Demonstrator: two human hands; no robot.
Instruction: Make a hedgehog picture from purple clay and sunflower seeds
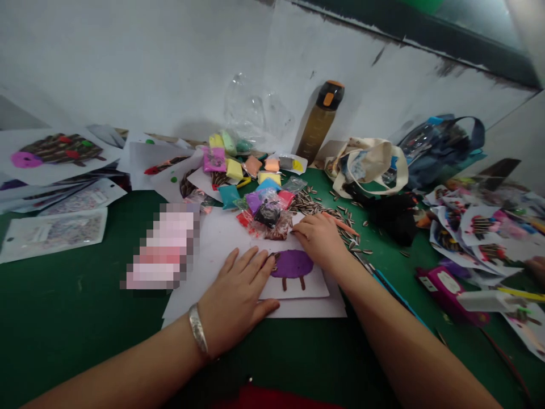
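Observation:
A purple clay oval (292,264) with two brown clay legs lies on a white card (315,288), on top of larger white sheets (187,301). A few sunflower seeds (275,262) sit at the oval's left end. My left hand (238,292) rests flat on the paper with fingers stretched, its fingertips at that end. Just above the oval, my right hand (319,238) is closed in a pinch, a small dark tip, seemingly a sunflower seed, showing at its fingertips. Beyond it spreads a pile of sunflower seeds (309,203).
Bagged coloured clay (230,196) is heaped behind the card. A bottle (317,125) and a cloth bag (370,165) stand by the wall. Left are a pixelated patch (164,247) and finished pictures (59,150); right, a magenta box (447,289) and more pictures (481,227).

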